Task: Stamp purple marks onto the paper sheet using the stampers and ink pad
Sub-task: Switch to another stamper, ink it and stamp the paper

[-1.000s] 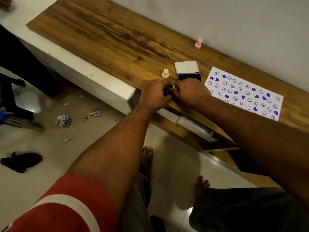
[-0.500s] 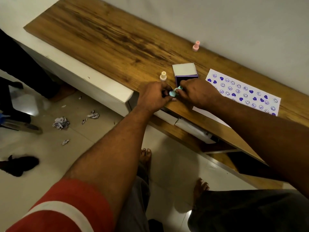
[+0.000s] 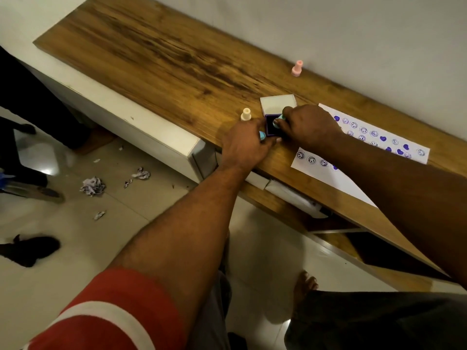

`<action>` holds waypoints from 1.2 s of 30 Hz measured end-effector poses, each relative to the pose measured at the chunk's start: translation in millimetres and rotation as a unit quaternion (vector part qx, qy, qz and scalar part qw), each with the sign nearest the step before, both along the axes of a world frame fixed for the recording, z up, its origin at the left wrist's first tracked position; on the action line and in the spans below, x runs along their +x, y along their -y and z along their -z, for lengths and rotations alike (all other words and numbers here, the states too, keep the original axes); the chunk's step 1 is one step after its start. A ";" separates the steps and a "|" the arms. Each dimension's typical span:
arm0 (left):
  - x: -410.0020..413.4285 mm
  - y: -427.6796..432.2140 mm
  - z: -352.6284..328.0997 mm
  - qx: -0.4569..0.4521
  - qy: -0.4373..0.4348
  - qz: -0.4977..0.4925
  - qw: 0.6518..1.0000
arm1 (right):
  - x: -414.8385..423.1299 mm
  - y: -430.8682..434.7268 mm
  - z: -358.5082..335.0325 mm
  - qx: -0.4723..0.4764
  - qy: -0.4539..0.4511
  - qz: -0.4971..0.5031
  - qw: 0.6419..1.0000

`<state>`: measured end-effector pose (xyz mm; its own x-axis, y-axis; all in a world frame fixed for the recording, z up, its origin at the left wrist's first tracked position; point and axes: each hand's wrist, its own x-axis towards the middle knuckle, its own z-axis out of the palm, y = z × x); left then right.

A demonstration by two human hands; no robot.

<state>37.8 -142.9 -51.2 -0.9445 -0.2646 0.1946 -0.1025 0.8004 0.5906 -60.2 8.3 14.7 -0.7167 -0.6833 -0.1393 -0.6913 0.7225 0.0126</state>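
The right hand (image 3: pixel 309 126) pinches a teal stamper (image 3: pixel 279 120) and holds it over the dark pad of the open ink pad (image 3: pixel 271 127); its grip is clamped on the stamper, whose stamping end is on or just above the ink, which one I cannot tell. The left hand (image 3: pixel 243 144) sits at 7 o'clock of the ink pad, curled around a small teal cap (image 3: pixel 262 135) that peeks out between the fingers, so that grip is closed on the cap. The two hands touch or nearly touch at the near edge of the pad.

The ink pad's white lid (image 3: pixel 278 103) stands open at its 12 o'clock side. A cream stamper (image 3: pixel 246 114) stands upright just beside the pad at 10 o'clock, close to the left knuckles. A pink stamper (image 3: pixel 297 68) stands well apart at 1 o'clock, near the wall (image 3: pixel 328 34).

The paper sheet (image 3: pixel 374 137) lies flat on the wooden surface (image 3: pixel 164 59) at 3 o'clock of the pad, already carrying rows of purple smileys and hearts; the right hand and forearm cross over it and hide much of its near and left part.

Below the surface's front edge, crumpled paper scraps (image 3: pixel 93 186) lie on the tiled floor (image 3: pixel 75 236) at 8 o'clock, with a dark shoe (image 3: pixel 30 250) farther out. The person's bare feet show under the arms.
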 end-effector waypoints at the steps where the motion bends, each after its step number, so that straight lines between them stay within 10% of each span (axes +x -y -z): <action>1: -0.9 0.2 0.6 -0.008 0.007 -0.006 1.000 | -0.7 3.0 -0.5 0.016 -0.001 -0.005 1.000; 9: -3.2 -2.6 7.6 -0.034 0.013 -0.033 0.999 | -11.1 15.9 -38.7 -0.157 -0.167 0.031 0.973; 15: -5.0 -5.3 11.0 -0.048 0.026 -0.051 0.997 | 19.0 23.3 19.5 0.040 -0.053 0.039 0.997; 27: -5.8 -5.3 -2.1 -0.036 0.068 -0.039 0.996 | 8.0 38.2 7.2 0.126 -0.047 0.057 0.989; 36: 0.8 -6.9 -32.9 -0.096 -0.009 -0.034 0.995 | -7.6 16.6 -15.4 -0.054 0.031 0.067 0.996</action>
